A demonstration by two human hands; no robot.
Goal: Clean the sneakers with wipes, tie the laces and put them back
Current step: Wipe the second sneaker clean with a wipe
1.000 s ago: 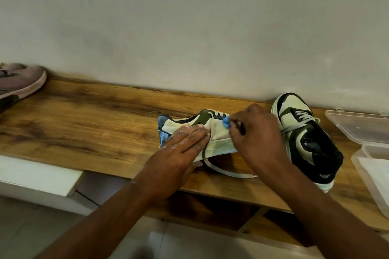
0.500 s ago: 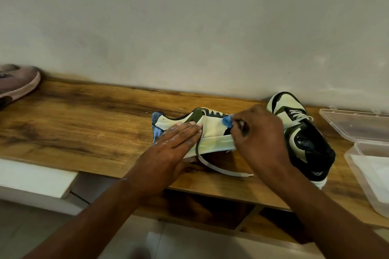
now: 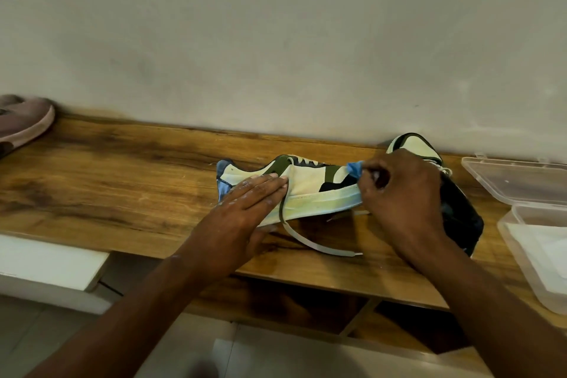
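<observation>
A cream, green and black sneaker [image 3: 310,184] lies on its side on the wooden shelf [image 3: 122,181], its sole edge facing me. My left hand [image 3: 245,209] presses flat on its heel half with straight fingers. My right hand [image 3: 399,190] pinches a blue wipe [image 3: 354,169] against the toe half of the shoe. One loose lace [image 3: 313,242] trails off the shoe toward the shelf's front edge. The second sneaker [image 3: 460,215] stands behind my right hand, largely hidden by it.
An open clear plastic box [image 3: 521,239] holding white wipes stands at the right end, its lid [image 3: 515,181] laid back behind it. A pink shoe [image 3: 24,123] sits at the far left. The wall runs right behind the shelf.
My right hand has slid the blue wipe rightward along the shoe's side toward the toe. My left hand stays pressed on the heel half.
</observation>
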